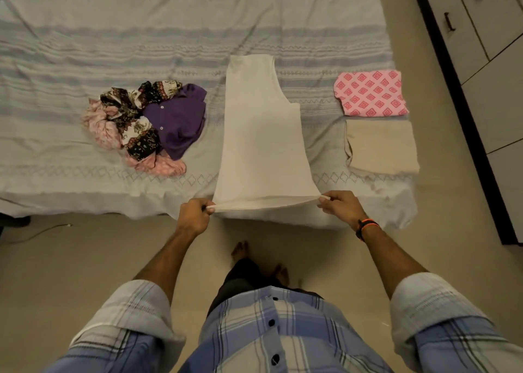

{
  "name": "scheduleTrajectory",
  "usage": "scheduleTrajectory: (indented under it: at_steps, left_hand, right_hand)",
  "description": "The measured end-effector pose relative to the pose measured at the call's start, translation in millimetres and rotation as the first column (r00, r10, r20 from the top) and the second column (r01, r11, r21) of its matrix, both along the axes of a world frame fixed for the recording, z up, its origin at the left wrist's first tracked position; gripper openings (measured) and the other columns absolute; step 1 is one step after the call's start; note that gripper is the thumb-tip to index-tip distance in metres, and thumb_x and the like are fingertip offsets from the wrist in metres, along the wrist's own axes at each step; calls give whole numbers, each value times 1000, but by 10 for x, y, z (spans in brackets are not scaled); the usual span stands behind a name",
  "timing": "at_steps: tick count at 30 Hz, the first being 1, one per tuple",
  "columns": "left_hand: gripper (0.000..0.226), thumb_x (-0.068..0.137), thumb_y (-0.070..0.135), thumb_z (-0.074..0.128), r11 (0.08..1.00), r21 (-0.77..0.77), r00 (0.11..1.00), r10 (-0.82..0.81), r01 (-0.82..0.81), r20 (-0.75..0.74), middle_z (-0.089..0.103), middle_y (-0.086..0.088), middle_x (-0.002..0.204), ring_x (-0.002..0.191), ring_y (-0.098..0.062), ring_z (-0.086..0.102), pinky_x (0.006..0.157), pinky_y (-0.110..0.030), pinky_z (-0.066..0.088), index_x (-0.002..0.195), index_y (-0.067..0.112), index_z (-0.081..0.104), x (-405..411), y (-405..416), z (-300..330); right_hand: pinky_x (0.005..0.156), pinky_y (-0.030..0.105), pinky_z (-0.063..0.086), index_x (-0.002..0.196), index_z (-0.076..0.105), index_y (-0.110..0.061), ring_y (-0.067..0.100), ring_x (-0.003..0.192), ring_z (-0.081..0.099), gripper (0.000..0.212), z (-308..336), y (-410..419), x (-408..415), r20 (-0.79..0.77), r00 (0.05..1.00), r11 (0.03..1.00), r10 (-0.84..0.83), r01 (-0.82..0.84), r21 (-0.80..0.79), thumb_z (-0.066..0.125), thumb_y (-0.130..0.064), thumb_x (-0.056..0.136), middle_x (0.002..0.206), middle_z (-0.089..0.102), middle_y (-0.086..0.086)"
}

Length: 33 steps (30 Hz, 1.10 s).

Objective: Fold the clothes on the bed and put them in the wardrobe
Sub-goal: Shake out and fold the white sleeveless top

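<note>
Nearest of all, two hands hold one white top (261, 135) by its near edge. The left hand (194, 217) pinches the left corner with curled fingers. The right hand (341, 207) pinches the right corner the same way. The edge is pulled tight between them, just past the near side of the bed (85, 47). The rest of the top lies flat on the bed and points away, already folded in half the long way, it seems.

To the right, two folded things lie side by side: a tan one (382, 147) nearer and a pink patterned one (371, 93) farther. To the left sits a messy pile (147, 126) with a purple shirt, a dark flowery cloth and a pink cloth.

The wardrobe (481, 47) stands at the far right, doors closed.

So two are folded, one is half done, the pile waits, and nothing looks put away yet.
</note>
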<state>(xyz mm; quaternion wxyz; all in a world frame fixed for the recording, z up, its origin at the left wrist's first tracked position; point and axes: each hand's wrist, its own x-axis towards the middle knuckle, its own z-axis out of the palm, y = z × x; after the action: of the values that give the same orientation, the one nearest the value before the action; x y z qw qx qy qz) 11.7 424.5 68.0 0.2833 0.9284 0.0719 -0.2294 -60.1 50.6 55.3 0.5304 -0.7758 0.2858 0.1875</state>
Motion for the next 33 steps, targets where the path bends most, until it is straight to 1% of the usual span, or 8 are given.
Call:
scheduleTrajectory:
  at_steps: [6,10,14,21,24,26,28,33]
  left_hand:
    - [16,94,8,59,1000,15,1000,2,-2,-14,69,-11,83,79,-26,62,70,-27,46,93,10,75,-12,-72,-41]
    - [15,92,9,60,998,-24,998,58,-58,-6,73,-12,85,83,-30,68,81,-38,57,85,14,72,171,-119,-52]
    - [21,88,8,61,990,-55,991,130,-130,0,73,-10,82,82,-29,69,83,-43,58,73,21,67,498,-203,-89]
    - [25,90,18,60,971,-145,982,189,-189,-12,72,-5,75,81,-29,70,80,-47,58,66,25,63,1253,-343,-289]
    - [19,89,21,61,970,-140,980,201,-200,-10,72,-1,74,78,-23,69,79,-40,58,71,24,65,1652,-470,-357]
    - [19,91,21,62,973,-127,980,196,-194,9,69,6,68,71,-16,65,79,-33,55,72,24,64,1888,-545,-413]
    - [18,92,23,62,978,-115,984,177,-174,16,65,11,63,66,-11,62,78,-31,52,75,22,65,2143,-603,-540]
    - [18,95,24,61,983,-80,986,166,-166,-9,64,6,64,78,-13,67,77,-23,48,94,9,71,2649,-724,-840]
  right_hand:
    - [92,38,57,105,74,-10,16,92,72,17,-51,-38,-27,3,1000,999,-26,26,25,66,-18,93,94,75,7]
    - [89,35,58,102,73,-11,19,93,72,13,-62,-81,149,13,998,998,-58,57,41,64,-17,94,96,74,9]
    - [81,30,58,112,69,-4,20,90,72,20,-54,-92,505,12,993,992,-118,118,45,61,-13,96,101,71,12]
    - [75,32,59,102,69,-4,21,82,73,14,-205,-157,1275,6,980,979,-200,199,40,60,-12,96,98,72,15]
    - [69,30,59,104,69,-4,20,78,73,15,-355,-219,1674,-26,971,971,-239,239,19,62,-13,95,98,72,15]
    - [64,27,58,109,69,-3,18,75,72,19,-434,-249,1882,-45,966,967,-253,254,7,62,-14,95,98,71,13]
    - [61,26,56,107,69,-5,17,74,72,17,-544,-272,2117,-70,961,964,-268,267,-19,64,-16,94,98,71,12]
    - [61,27,57,96,68,-13,17,71,71,6,-788,-311,2642,-109,947,953,-303,297,-62,66,-17,93,96,71,9]
